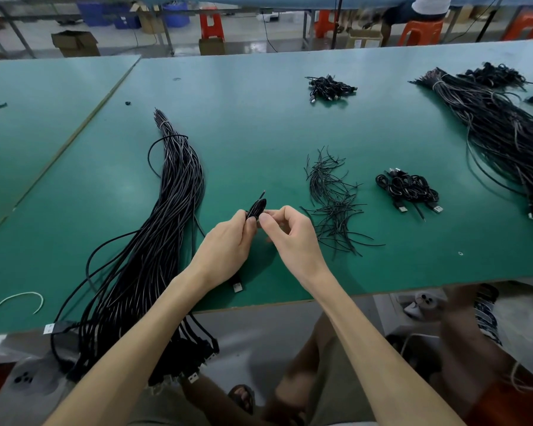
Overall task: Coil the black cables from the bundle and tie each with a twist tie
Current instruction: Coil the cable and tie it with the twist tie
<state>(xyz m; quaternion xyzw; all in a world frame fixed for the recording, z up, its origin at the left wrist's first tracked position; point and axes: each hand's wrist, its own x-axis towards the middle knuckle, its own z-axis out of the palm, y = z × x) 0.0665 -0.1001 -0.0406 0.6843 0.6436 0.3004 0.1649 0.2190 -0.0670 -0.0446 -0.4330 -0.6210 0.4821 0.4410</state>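
Over the near edge of the green table (pixel 259 118), the left hand (pixel 228 238) grips a small coiled black cable (pixel 257 208) while the right hand (pixel 290 232) pinches its middle; tying seems underway, next calling for snug twists.

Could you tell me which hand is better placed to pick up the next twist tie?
Probably the right hand: the loose twist ties lie just beside it, while the left hand grips the coiled cable farther from them.
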